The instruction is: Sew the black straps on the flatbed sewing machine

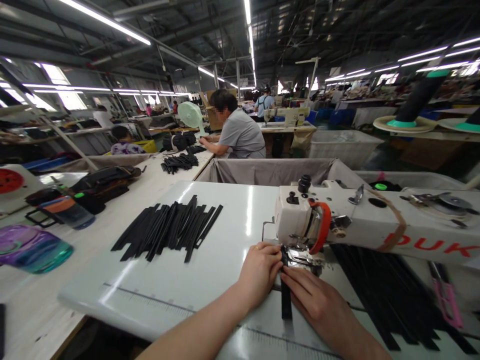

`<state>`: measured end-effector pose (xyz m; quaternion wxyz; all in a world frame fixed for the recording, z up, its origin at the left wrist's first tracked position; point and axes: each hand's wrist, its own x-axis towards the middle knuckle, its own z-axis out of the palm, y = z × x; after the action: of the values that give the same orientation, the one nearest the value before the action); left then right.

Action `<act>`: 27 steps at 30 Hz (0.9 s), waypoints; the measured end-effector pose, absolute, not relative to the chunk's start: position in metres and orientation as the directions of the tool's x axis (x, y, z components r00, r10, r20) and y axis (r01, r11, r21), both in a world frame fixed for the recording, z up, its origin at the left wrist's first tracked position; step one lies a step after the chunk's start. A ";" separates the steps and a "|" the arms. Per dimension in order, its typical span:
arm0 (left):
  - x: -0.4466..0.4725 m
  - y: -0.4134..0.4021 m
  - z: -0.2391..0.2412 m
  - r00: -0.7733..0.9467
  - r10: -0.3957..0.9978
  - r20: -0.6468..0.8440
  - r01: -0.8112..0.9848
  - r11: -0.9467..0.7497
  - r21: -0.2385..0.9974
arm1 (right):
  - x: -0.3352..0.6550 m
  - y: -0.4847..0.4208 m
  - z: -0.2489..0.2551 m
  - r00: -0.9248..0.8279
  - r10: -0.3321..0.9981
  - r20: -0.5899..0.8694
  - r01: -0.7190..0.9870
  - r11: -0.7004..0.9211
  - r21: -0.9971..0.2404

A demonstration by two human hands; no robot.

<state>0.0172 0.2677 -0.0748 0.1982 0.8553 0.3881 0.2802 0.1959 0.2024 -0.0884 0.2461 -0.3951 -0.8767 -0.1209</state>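
A black fabric strip (286, 302) lies lengthwise under the head of a white sewing machine (294, 215), its near end pointing toward me. My left hand (260, 270) is closed on the strip's left side by the presser area, fingers curled. From the right, my right hand (317, 297) pinches the strip's edge, fingers together, just below the metal plate (300, 256). The needle itself is hidden. Left of the machine, a loose pile of black strips (165, 227) rests on the pale tabletop (232, 240). More long black strips (393, 295) lie beneath the machine arm at right.
Pink-handled snips (448, 300) lie at the right. A purple-teal bottle (35, 248) and a dark bottle (67, 212) stand on the left table. A cloth-lined bin (270, 170) sits behind the machine. Beyond, a person in grey (242, 130) works near a green fan (190, 115).
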 end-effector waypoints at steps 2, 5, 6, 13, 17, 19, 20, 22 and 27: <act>0.019 0.266 -0.076 0.527 0.786 0.323 0.583 -0.611 0.535 | 0.196 0.202 -0.089 -0.549 0.648 0.528 0.764 0.645 0.002; 0.021 0.264 -0.078 0.527 0.787 0.321 0.609 -0.613 0.503 | 0.194 0.201 -0.087 -0.541 0.654 0.529 0.768 0.640 -0.006; 0.021 0.263 -0.079 0.532 0.784 0.320 0.612 -0.618 0.494 | 0.194 0.201 -0.086 -0.540 0.653 0.532 0.769 0.640 -0.005; 0.025 0.265 -0.077 0.554 0.780 0.291 0.656 -0.624 0.425 | 0.193 0.204 -0.082 -0.501 0.676 0.540 0.769 0.634 -0.080; 0.025 0.265 -0.076 0.547 0.785 0.289 0.657 -0.617 0.432 | 0.194 0.204 -0.080 -0.498 0.689 0.527 0.752 0.646 -0.133; 0.025 0.264 -0.077 0.546 0.783 0.298 0.646 -0.620 0.446 | 0.195 0.203 -0.078 -0.489 0.697 0.525 0.742 0.648 -0.169; 0.025 0.265 -0.077 0.549 0.779 0.302 0.639 -0.624 0.450 | 0.195 0.203 -0.077 -0.482 0.703 0.522 0.739 0.647 -0.188; 0.026 0.266 -0.077 0.560 0.770 0.306 0.626 -0.635 0.452 | 0.196 0.203 -0.077 -0.466 0.718 0.517 0.735 0.639 -0.225; 0.027 0.267 -0.074 0.552 0.769 0.322 0.609 -0.636 0.475 | 0.200 0.206 -0.081 -0.445 0.744 0.498 0.732 0.622 -0.276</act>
<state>0.0272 0.2674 -0.0743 0.1559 0.8670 0.3973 0.2572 0.2004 0.2060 -0.0810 0.2983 -0.4344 -0.8498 0.0099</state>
